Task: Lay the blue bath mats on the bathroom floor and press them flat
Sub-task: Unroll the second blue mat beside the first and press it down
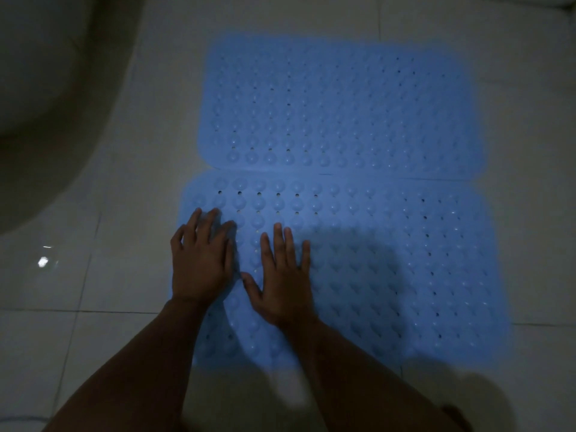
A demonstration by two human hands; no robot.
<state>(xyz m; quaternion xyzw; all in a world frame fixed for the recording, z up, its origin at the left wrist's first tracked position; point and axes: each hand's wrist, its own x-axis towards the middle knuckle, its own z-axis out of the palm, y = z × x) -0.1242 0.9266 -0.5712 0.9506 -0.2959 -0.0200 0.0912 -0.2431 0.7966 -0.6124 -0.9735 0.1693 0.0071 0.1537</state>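
Note:
Two blue bath mats with raised bumps and small holes lie side by side on the pale tiled floor. The far mat (336, 107) lies flat, its near edge meeting the near mat (405, 260). My left hand (201, 260) rests palm down with straight fingers on the near mat's left edge. My right hand (282, 275) presses flat on the same mat just to the right of it, fingers spread. Both forearms cover part of the mat's near left corner.
A large rounded white fixture (46, 104), dim and blurred, fills the upper left. Glossy floor tiles (93, 275) with dark grout lines surround the mats, with a light glint at the left. A wall or raised edge shows at the top right corner.

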